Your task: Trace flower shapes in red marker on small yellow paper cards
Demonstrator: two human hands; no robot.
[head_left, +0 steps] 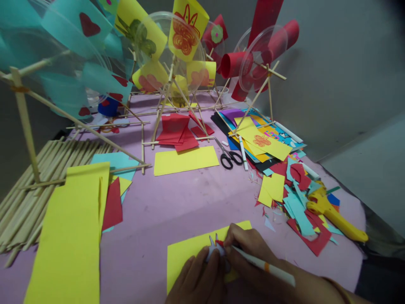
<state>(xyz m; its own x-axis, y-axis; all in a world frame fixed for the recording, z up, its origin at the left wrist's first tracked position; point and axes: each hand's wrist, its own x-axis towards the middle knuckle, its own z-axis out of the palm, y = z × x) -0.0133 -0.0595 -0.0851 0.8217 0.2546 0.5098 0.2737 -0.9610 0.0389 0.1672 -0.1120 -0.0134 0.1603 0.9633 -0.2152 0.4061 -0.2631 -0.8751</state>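
Observation:
A yellow paper sheet (186, 251) lies at the front of the table. On it sits a small pale purple butterfly-like cutout (212, 250) with two thin feelers, partly hidden under fingers. My left hand (201, 278) presses the cutout against the sheet, fingers close together. In my right hand (247, 249) is a white marker (274, 271) with an orange band, held in a writing grip. Its red tip touches beside the cutout's feelers.
Yellow strips (72, 236) and wooden sticks (34, 185) lie left. Black-handled scissors (230, 158), red sheets (177, 128), paper scraps (303, 215) and a yellow glue gun (335, 215) surround the work. Stick frames with paper-cylinder wheels (172, 46) stand behind.

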